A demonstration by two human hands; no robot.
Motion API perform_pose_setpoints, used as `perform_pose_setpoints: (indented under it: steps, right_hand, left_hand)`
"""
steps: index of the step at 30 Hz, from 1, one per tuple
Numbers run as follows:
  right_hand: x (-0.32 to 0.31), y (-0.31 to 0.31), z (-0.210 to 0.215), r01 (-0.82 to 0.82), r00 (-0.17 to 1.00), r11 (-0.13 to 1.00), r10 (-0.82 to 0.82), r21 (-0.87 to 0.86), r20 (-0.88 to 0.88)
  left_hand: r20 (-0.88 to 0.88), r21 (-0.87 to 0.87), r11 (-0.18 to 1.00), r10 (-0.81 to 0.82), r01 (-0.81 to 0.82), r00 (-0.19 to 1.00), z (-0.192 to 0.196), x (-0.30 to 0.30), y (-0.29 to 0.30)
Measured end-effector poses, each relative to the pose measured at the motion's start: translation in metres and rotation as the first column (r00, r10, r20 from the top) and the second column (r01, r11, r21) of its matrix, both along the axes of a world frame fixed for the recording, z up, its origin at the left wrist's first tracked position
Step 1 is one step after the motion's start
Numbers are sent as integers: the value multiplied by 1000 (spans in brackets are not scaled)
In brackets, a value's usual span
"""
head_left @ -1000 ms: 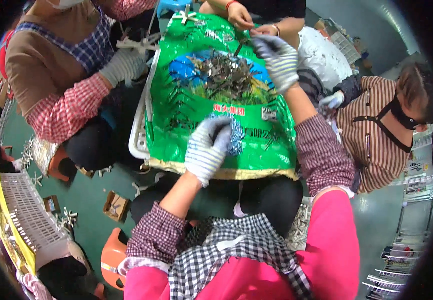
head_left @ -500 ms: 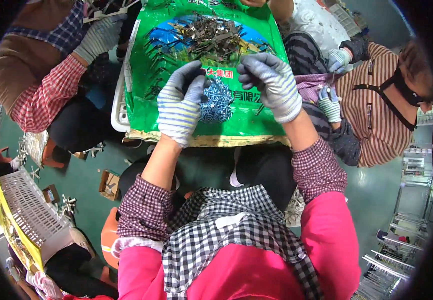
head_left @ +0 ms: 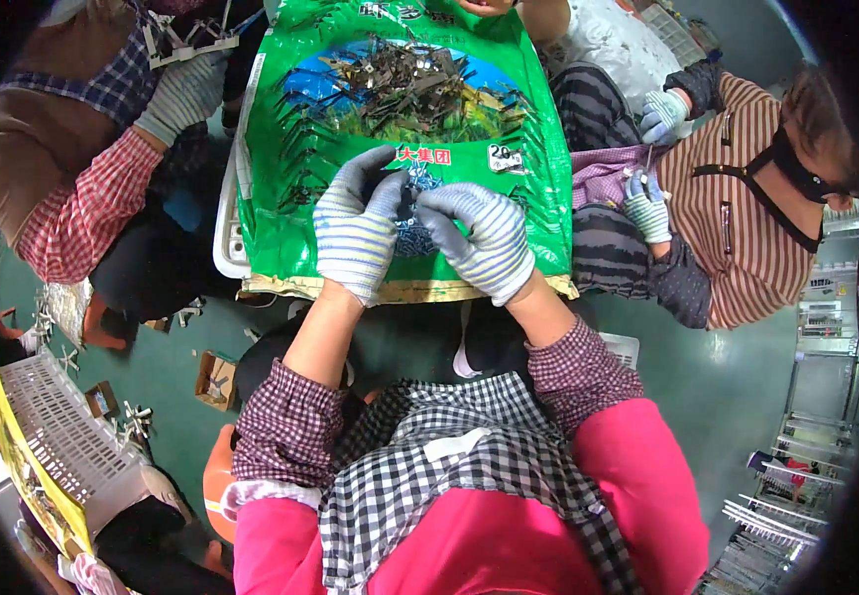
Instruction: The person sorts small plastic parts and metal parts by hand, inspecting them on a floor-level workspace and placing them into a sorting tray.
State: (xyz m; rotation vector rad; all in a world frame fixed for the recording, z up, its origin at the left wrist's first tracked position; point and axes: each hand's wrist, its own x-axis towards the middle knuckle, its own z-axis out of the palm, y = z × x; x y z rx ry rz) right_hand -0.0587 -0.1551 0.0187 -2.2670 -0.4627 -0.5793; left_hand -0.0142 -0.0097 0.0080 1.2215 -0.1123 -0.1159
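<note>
My left hand, in a striped glove with dark fingertips, is above the near half of a green printed plastic sack. Its thumb and fingers curl toward each other. Close by on its right is my gloved right hand, fingers bent and pressed together, tips pointing at the left hand. Anything small in either grip is too hidden to make out. Between and below them lies a heap of small silvery-blue screws, partly covered by the hands. Farther back on the sack is a pile of dark, thin metal pieces.
A white plastic crate shows under the sack's left edge. Co-workers sit close on both sides: one gloved hand at left holds a metal linkage; another co-worker's hands are at right. A small cardboard box stands on the floor.
My right hand has come left and down, from beside the screw heap to close beside my left hand. The left hand stays nearly in place. The left co-worker's linkage shows more fully.
</note>
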Motion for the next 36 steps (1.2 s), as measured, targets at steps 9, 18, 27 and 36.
perform_pose_setpoints:
  steps: [9, 18, 27, 36]
  right_hand:
    - [3, 21, 41, -60, 876, 979, 144, 193, -461]
    - [2, 11, 32, 103, 806, 916, 152, 389, -572]
    - [17, -15, 30, -59, 854, 996, 89, 74, -512]
    - [114, -73, 47, 63, 936, 906, -200, -419, -290]
  left_hand:
    - [-22, -115, 986, 119, -121, 993, 11, -10, 22]
    - [119, -74, 997, -5, 14, 993, 7, -20, 14]
    - [150, 102, 995, -34, 19, 988, 12, -15, 10]
    - [-90, -19, 1000, -20, 18, 996, 21, -1, 11]
